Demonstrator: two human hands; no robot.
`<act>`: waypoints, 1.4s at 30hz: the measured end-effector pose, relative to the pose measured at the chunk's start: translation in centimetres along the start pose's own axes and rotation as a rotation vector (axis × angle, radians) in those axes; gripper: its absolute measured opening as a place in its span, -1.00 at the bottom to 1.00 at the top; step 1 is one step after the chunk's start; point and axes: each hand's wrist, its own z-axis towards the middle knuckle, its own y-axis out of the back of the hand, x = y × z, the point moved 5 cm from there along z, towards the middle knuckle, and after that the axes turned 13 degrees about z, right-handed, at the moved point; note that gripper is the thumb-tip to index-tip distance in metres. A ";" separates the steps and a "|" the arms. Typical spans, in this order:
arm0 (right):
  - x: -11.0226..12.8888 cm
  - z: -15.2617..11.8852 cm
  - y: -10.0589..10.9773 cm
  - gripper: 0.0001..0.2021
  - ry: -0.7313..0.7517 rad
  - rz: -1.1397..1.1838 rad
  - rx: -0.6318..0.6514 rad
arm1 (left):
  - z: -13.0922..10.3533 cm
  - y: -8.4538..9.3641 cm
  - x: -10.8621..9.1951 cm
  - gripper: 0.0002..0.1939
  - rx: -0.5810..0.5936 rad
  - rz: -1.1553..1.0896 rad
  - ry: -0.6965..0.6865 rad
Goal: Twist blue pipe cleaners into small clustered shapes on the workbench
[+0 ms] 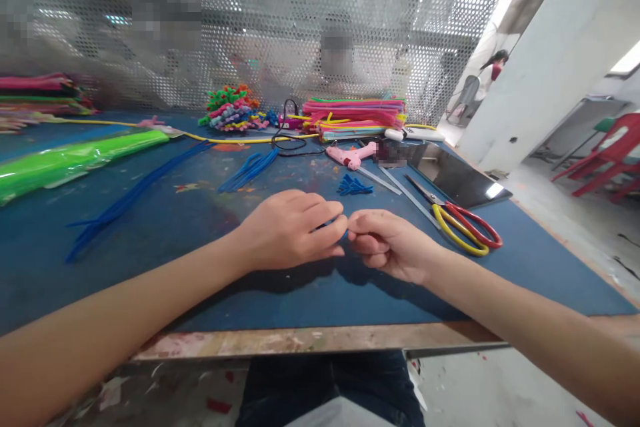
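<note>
My left hand [295, 230] and my right hand [387, 243] meet over the blue table mat, fingertips nearly touching. Between them a bit of blue pipe cleaner [345, 234] shows; most of it is hidden by my fingers. The left fingers are curled around it from above, while the right thumb and forefinger pinch at its end. Just beyond my hands lies a small pile of short, bent blue pipe cleaner pieces [355, 185]. Scissors [467, 227] with red and yellow handles rest to the right, blades partly apart.
Behind the pile are a pink glue gun [353, 157], translucent glue sticks [410, 197] and a black glossy panel [460, 177]. Blue pipe cleaners [250, 170], a green packet [85, 159] and colourful bundles [355, 113] lie farther off. A perforated metal screen [280, 27] borders the back.
</note>
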 end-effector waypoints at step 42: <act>1.6 -2.1 -2.0 -0.71 0.904 -1.449 -0.107 | -0.8 -3.1 0.0 -0.65 0.259 -0.887 0.815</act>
